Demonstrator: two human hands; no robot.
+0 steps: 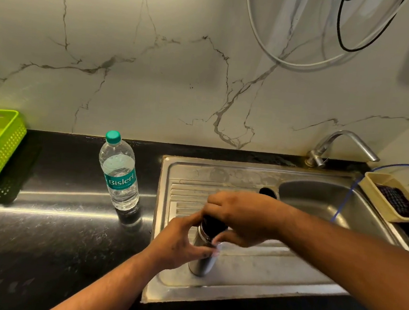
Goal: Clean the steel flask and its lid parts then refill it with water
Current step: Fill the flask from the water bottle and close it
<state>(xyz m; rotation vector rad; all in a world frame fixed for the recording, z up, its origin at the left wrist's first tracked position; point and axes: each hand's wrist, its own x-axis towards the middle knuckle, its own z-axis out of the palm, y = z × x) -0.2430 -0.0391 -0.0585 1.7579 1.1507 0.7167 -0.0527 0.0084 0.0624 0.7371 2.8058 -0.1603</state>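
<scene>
The steel flask (201, 263) is standing on the sink drainboard (263, 266). The left hand (178, 244) is gripping its body, fingers curled round it. The right hand (240, 215) is grasping the black lid (213, 226) on the flask's top. Farther back, a round black object (268, 192) is lying beside the basin. A water bottle (120, 172) is standing on the counter, left of the sink.

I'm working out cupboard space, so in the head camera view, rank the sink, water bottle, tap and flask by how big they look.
1. sink
2. water bottle
3. tap and flask, not ranked: the left hand and right hand cover much of the flask, and it sits nearer the camera.
</scene>
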